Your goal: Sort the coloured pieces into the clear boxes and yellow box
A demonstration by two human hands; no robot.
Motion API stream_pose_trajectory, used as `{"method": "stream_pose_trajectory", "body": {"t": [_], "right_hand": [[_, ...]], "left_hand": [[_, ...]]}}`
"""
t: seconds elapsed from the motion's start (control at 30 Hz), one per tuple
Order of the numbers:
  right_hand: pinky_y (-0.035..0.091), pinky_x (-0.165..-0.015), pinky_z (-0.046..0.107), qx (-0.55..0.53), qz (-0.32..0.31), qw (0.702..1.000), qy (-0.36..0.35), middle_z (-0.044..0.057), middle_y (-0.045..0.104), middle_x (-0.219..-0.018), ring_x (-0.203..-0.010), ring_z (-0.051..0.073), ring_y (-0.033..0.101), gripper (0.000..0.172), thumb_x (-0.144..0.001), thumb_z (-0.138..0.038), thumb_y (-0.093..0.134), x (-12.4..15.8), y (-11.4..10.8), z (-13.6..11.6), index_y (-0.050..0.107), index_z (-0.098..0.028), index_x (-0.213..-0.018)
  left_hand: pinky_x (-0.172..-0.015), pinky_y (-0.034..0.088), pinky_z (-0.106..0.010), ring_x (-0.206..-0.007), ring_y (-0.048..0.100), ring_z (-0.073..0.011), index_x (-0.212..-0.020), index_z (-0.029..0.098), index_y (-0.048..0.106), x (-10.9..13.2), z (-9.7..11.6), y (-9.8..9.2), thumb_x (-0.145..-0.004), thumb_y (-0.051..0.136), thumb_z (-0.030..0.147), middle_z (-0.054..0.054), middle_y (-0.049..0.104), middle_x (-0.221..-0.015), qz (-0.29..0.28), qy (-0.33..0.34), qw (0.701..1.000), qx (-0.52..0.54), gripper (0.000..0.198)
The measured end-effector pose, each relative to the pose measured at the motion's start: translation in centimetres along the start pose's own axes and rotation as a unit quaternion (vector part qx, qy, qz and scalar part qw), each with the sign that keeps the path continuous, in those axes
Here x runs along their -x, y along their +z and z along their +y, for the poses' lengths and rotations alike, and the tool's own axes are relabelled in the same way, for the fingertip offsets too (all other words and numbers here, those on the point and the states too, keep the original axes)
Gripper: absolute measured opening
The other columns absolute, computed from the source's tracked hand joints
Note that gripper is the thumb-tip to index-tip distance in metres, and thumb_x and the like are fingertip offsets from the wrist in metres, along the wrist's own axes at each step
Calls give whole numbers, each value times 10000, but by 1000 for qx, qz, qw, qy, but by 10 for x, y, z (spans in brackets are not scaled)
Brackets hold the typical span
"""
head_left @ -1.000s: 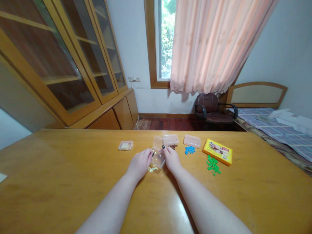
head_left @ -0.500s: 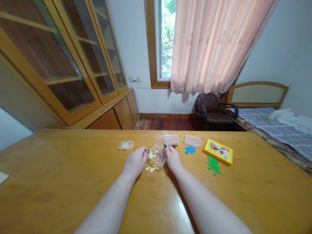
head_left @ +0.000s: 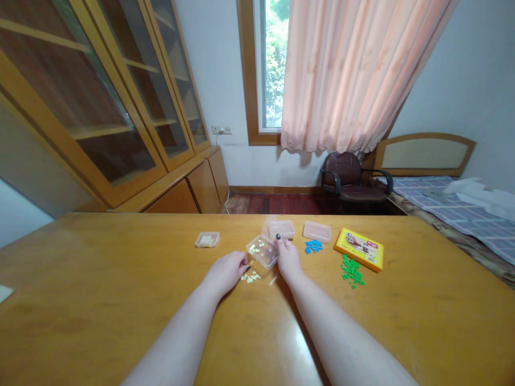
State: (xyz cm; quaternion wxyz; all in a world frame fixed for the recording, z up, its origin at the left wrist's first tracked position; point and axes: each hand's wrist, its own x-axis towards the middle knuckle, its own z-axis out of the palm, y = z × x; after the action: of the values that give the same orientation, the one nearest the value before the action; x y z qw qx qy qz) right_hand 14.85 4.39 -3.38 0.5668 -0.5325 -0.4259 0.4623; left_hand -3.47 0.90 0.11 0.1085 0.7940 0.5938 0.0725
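My right hand (head_left: 288, 258) grips the right side of a clear plastic box (head_left: 269, 262), its thumb on the rim. The box is tilted above the table, with its lid (head_left: 269, 224) raised behind it. Several pale cream pieces (head_left: 257, 246) lie inside. My left hand (head_left: 228, 272) rests low at the left of a small pile of cream pieces (head_left: 251, 277). Its fingers are closed with the thumb beside the pile; what they hold, if anything, is too small to make out. Part of some brown pieces (head_left: 290, 239) shows behind my right hand.
Another clear box (head_left: 281, 229) and a clear tray (head_left: 317, 232) stand at the back. Blue pieces (head_left: 314, 246), green pieces (head_left: 352, 271) and a yellow carton (head_left: 359, 249) lie on the right. A small lidded case (head_left: 207, 239) sits left on the wooden table (head_left: 100, 300).
My left hand has let go of the box and moved down toward the cream pile. The box, now in my right hand alone, has turned and shifted slightly right.
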Motion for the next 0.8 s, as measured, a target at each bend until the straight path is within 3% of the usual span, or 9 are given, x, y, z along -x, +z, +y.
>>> {"method": "stream_pose_trajectory", "body": {"t": [0.43, 0.57, 0.63, 0.7, 0.8], "right_hand": [[385, -597, 251, 29, -1, 1000, -9, 44, 642, -704, -662, 175, 550, 389, -722, -489, 454, -1, -1, 2, 629, -144, -766], [380, -586, 250, 48, -5, 999, -22, 39, 634, -680, -627, 167, 540, 393, -733, -498, 440, -1, -2, 4, 618, -148, -738], [380, -583, 251, 58, -18, 998, -21, 39, 635, -684, -625, 167, 544, 391, -744, -495, 427, -1, -2, 4, 616, -153, -740], [380, -582, 252, 73, -38, 996, -25, 43, 638, -691, -635, 168, 549, 391, -755, -490, 416, 2, -1, 2, 618, -156, -738], [374, -583, 252, 113, -71, 990, -50, 44, 637, -684, -639, 166, 547, 385, -765, -480, 414, 6, 1, 0, 624, -162, -713]], "left_hand": [[-641, 378, -262, -759, 569, -169, -834, 190, 513, -2, 3, 6, -853, 361, 286, -51, 596, -857, 2, -40, 997, -65, 180], [-631, 394, -278, -745, 579, -184, -848, 165, 505, -4, 5, 3, -868, 321, 274, -69, 592, -847, 5, -99, 992, -74, 215], [-634, 405, -286, -747, 578, -189, -873, 164, 501, -4, 5, -3, -870, 315, 262, -70, 590, -853, 57, -136, 988, -55, 210], [-660, 417, -294, -783, 571, -193, -901, 166, 498, -3, 7, -10, -868, 319, 247, -71, 587, -876, 146, -141, 979, -25, 200], [-731, 425, -295, -842, 551, -179, -912, 175, 516, 1, 12, -17, -861, 346, 250, -61, 583, -900, 233, -46, 971, 21, 192]]}}
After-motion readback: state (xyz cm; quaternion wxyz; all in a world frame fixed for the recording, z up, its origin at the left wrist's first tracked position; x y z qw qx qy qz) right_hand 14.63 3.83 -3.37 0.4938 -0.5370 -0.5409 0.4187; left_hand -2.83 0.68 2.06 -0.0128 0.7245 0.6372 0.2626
